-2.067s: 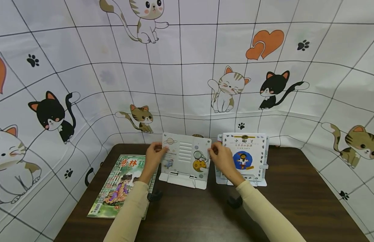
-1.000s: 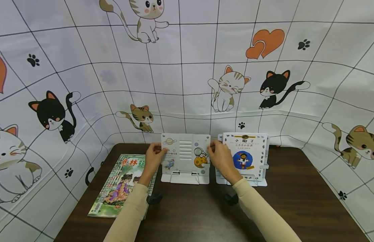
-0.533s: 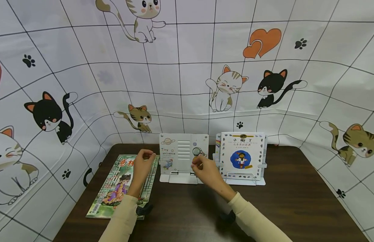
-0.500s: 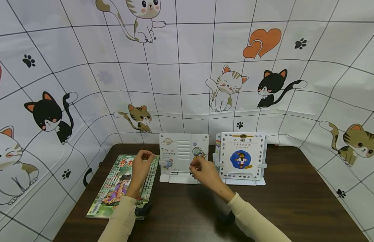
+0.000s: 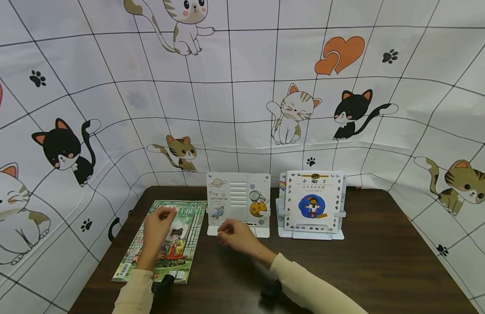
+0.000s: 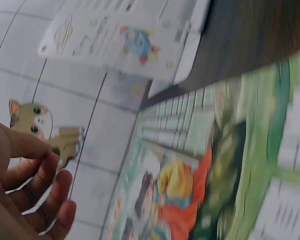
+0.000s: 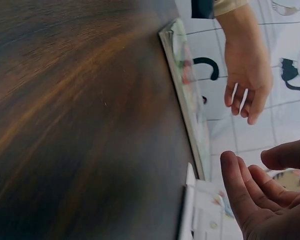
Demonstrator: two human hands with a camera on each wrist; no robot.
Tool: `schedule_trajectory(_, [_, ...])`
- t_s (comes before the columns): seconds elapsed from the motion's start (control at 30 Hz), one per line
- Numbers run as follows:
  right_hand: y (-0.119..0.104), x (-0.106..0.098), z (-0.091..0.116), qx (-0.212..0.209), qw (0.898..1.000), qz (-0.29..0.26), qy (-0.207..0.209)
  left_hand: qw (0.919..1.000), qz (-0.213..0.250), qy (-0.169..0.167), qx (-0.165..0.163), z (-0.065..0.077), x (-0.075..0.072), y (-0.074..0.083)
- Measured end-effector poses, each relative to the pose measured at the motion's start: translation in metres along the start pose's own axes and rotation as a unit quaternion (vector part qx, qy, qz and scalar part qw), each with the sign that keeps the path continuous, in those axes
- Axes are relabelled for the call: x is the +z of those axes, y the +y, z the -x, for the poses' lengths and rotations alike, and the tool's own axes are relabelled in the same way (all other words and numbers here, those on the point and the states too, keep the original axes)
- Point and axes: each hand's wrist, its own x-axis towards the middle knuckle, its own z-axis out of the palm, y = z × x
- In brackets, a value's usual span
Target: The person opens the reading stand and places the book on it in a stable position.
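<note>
My left hand (image 5: pixel 157 229) hangs over the green illustrated magazine (image 5: pixel 189 231), which lies on the table's left side. Its fingers are loosely curled with nothing between them, as the left hand (image 6: pixel 27 187) shows in the left wrist view. In front of the white "Tiny universe" book stand (image 5: pixel 238 192) is my right hand (image 5: pixel 240 237), covering part of the stand's lower ledge. The right wrist view shows that right hand (image 7: pixel 270 200) with relaxed fingers and a gap between thumb and forefinger, holding nothing. No book rests on this stand.
A second stand (image 5: pixel 281 226) to the right bears an upright white book (image 5: pixel 313 185) with a blue circle on its cover. Both stand near the back edge of the dark wooden table (image 5: pixel 368 261). Behind hangs a cat-print curtain (image 5: pixel 254 104).
Both hands have let go of the "Tiny universe" stand's sides, which was turned square to the front earlier. They have moved left and toward the front, the left one over the magazine.
</note>
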Motion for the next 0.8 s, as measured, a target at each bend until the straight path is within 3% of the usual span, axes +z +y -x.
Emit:
schedule_trajectory(0.3, [0.001, 0.034, -0.019, 0.027, 0.999, -0.005, -0.020, 0.9943, -0.100, 0.018, -0.030, 0.003, -0.018, -0.034])
schedule_trajectory(0.5, [0.001, 0.048, -0.027, 0.032, 0.999, 0.004, -0.025, 0.9818, -0.164, 0.006, -0.095, 0.003, -0.021, -0.046])
schedule_trajectory(0.67, [0.003, 0.054, -0.028, 0.042, 0.998, -0.002, -0.046, 0.9762, -0.182, 0.004, -0.118, 0.001, -0.023, -0.050])
schedule_trajectory(0.8, [0.002, 0.056, -0.026, 0.052, 0.997, -0.016, -0.059, 0.9769, -0.173, 0.018, -0.123, -0.002, -0.024, -0.057])
